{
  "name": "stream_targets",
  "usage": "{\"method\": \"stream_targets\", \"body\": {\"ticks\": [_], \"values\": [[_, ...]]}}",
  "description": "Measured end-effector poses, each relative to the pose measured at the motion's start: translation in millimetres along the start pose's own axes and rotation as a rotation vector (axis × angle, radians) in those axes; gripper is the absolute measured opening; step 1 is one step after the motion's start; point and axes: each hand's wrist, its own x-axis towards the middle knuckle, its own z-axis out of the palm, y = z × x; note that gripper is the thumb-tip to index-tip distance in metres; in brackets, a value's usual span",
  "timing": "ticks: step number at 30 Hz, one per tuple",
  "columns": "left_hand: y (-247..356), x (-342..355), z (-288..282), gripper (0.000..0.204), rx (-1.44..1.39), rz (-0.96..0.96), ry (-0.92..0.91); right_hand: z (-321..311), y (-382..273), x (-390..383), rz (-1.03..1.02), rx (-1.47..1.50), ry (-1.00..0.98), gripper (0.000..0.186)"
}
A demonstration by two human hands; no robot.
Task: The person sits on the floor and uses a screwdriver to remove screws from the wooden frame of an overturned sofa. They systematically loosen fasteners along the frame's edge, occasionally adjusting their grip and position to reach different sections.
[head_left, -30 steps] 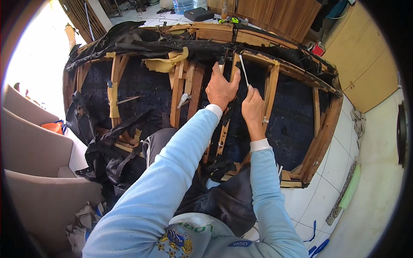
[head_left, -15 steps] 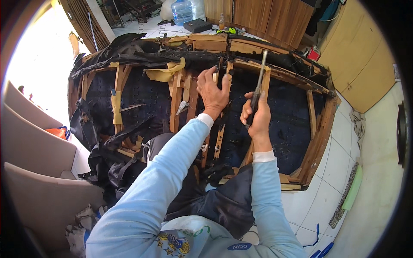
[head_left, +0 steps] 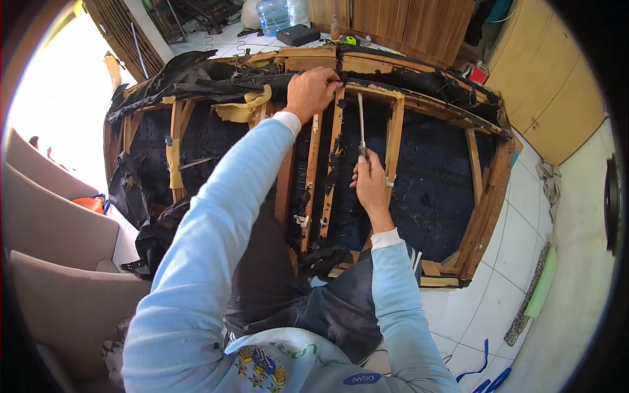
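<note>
My left hand (head_left: 311, 92) is closed on the torn black fabric (head_left: 249, 84) along the upper rail of a stripped wooden furniture frame (head_left: 485, 216). My right hand (head_left: 369, 180) grips the dark handle of a screwdriver (head_left: 362, 121); its long metal blade points up toward the rail, just right of a narrow upright slat. Yellow foam scraps (head_left: 246, 108) cling to the frame left of my hands. Dark panels (head_left: 426, 183) with wavy springs show inside the frame.
Grey upholstered panels (head_left: 65, 288) stand at left beside an orange item (head_left: 92, 204). Behind the frame are a water jug (head_left: 272, 16), a black case (head_left: 298, 36) and wooden cabinets (head_left: 419, 29). A green foam strip (head_left: 544, 281) and blue straps (head_left: 488, 376) lie at right.
My left hand has moved up and left onto the fabric at the rail, fingers now closed. My right hand has shifted left, bringing the screwdriver's tip down to just under the rail.
</note>
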Motion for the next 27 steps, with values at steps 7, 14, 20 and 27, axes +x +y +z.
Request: {"method": "stream_targets", "body": {"ticks": [7,14,20,27], "values": [[-20,17,-11,0.037,-0.139,-0.096,-0.225,7,-26,-2,-0.333,-0.341,0.128,0.042],[-32,37,-16,0.032,-0.122,0.128,-0.352,15,-27,15,-0.416,-0.355,0.211,0.036],[-71,35,-9,0.041,0.106,0.216,0.282,25,-73,10,-0.036,-0.254,0.143,0.035],[-90,25,16,0.075,0.233,-0.12,-0.075,16,-71,19,-0.177,-0.397,0.176,0.032]]}}
